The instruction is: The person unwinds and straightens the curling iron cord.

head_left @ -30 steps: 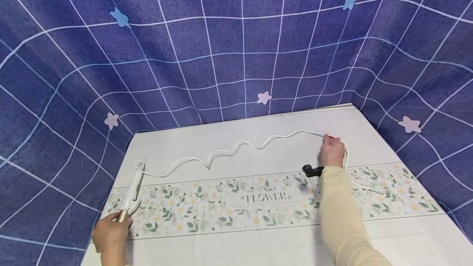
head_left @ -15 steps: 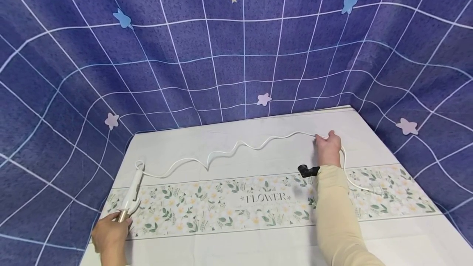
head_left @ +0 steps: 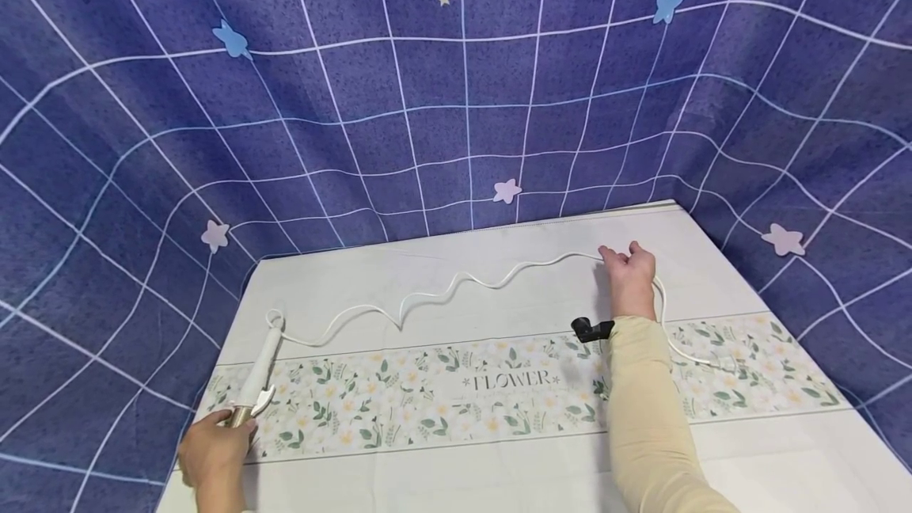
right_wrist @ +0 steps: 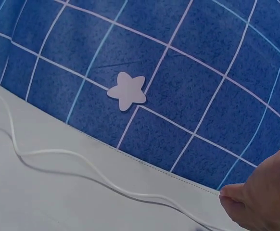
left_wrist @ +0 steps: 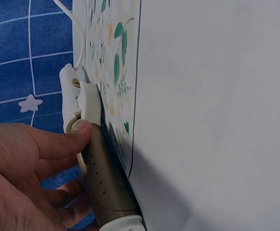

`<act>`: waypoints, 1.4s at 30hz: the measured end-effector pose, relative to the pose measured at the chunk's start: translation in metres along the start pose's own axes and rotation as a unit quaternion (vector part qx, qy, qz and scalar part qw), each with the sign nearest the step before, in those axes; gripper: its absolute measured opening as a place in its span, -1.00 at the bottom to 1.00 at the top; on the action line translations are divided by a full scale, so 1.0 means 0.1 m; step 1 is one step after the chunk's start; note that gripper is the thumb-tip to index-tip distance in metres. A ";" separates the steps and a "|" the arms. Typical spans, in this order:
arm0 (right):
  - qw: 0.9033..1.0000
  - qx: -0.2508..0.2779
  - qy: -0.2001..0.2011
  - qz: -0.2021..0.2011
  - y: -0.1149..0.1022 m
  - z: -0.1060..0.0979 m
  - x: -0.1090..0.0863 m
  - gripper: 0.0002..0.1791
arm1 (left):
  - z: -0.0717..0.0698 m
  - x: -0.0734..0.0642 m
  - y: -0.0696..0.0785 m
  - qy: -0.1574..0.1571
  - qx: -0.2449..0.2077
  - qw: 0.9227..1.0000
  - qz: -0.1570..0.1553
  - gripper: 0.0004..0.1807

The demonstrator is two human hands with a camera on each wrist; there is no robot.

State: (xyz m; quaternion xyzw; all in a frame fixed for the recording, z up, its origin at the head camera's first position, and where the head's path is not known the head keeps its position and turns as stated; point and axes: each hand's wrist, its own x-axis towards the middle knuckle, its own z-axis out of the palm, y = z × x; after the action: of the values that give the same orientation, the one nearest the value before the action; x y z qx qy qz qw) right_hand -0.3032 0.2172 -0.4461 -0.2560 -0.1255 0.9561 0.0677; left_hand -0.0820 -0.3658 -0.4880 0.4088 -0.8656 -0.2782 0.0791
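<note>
A curling iron with a white handle [head_left: 264, 362] lies at the left of the table in the head view. My left hand [head_left: 214, 452] holds it by its gold-brown barrel [left_wrist: 106, 178], thumb on top and fingers curled beneath in the left wrist view. The white clamp lever [head_left: 262, 400] sticks out to the right. From the handle's far end a wavy white cord [head_left: 492, 285] runs right across the table to my right hand [head_left: 631, 279]. The right hand's thumb and fingers are spread apart beside the cord. Part of the cord is hidden behind that hand.
The plug end [head_left: 723, 362] of the cord lies on the flower-printed band of the white table cover [head_left: 427, 481]. Blue gridded curtain [head_left: 463, 125] with stars hangs behind and at both sides. A black camera mount [head_left: 591, 329] sits on the right wrist.
My right hand has shifted slightly left along the cord, and its fingers have spread apart. The curling iron has rolled in my left hand, so its lever juts further right.
</note>
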 end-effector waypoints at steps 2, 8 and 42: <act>0.996 0.083 -0.005 0.029 -0.02 0.01 0.03 -0.40 | 0.02 0.00 0.01 0.002 0.001 1.000 0.000 -0.48; 0.989 0.133 -0.005 0.059 -0.03 0.02 0.06 -0.41 | 0.03 0.04 0.08 0.000 0.015 1.000 0.000 -0.38; 0.324 -0.853 -0.250 -0.324 1.02 -0.05 -0.51 -0.31 | 1.00 -0.64 2.00 -0.130 0.113 0.875 0.453 -0.21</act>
State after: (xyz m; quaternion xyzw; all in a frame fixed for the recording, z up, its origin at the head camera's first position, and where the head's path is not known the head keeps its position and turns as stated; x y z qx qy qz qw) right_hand -0.2630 0.1102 -0.4542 0.1392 -0.9559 0.2451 0.0817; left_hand -0.2096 -0.1738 -0.4564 -0.0620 -0.9840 -0.1630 0.0362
